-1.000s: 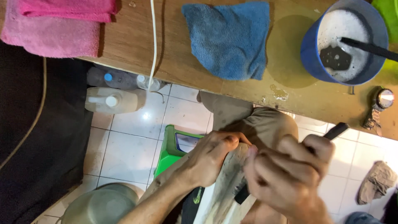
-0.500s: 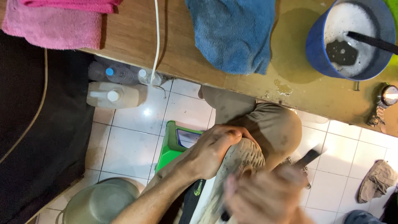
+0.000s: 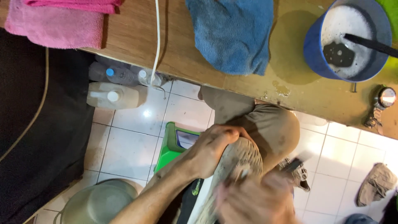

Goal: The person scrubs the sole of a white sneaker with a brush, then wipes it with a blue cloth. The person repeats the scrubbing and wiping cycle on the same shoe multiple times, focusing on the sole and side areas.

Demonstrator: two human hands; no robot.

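- The left hand (image 3: 209,155) clamps the shoe (image 3: 238,159) by its toe, sole up, over the knee below the bench (image 3: 174,49).
- The right hand (image 3: 257,201), blurred, is closed around a brush (image 3: 296,162).
- The shoe looks light, with a stiff sole that is probably slippery when wet; it is best held at the toe or the heel.

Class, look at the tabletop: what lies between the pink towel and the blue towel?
In the head view, a white cord crosses bare wooden tabletop between the pink towel and blue towel.

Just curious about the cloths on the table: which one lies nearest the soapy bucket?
The blue towel, draped over the table edge beside the blue bucket; the pink towel lies at the far end.
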